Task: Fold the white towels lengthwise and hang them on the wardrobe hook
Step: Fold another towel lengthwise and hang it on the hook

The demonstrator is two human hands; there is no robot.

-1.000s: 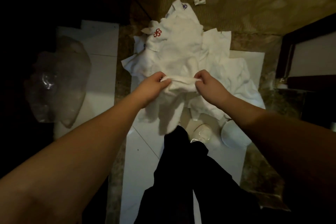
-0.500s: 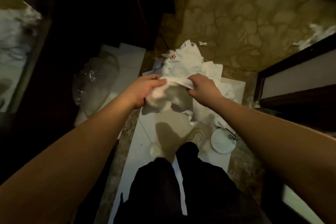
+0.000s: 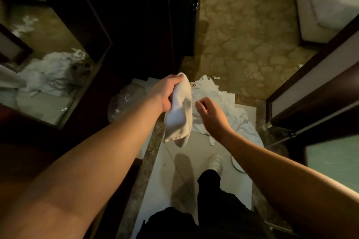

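My left hand point(image 3: 168, 92) grips the top of a folded white towel point(image 3: 179, 116), which hangs down from it in a narrow strip above the floor. My right hand point(image 3: 210, 115) hovers just to the right of the towel with loosely curled fingers and holds nothing. Behind both hands a pile of white towels point(image 3: 219, 103), one with a red emblem, lies on the floor. The dark wardrobe point(image 3: 139, 25) stands ahead and to the left; no hook shows in its shadowed front.
A clear plastic bag point(image 3: 126, 101) lies on the floor left of the pile. A mirror panel point(image 3: 44, 64) on the left reflects white laundry. A dark-framed door point(image 3: 314, 87) stands on the right. Scraps litter the patterned carpet point(image 3: 248, 40). My shoes and a round white lid point(image 3: 236, 165) are on the tiles.
My right hand has let go of the towel, which now hangs from my left hand alone. My left hand rose toward the wardrobe and my view lifted up.
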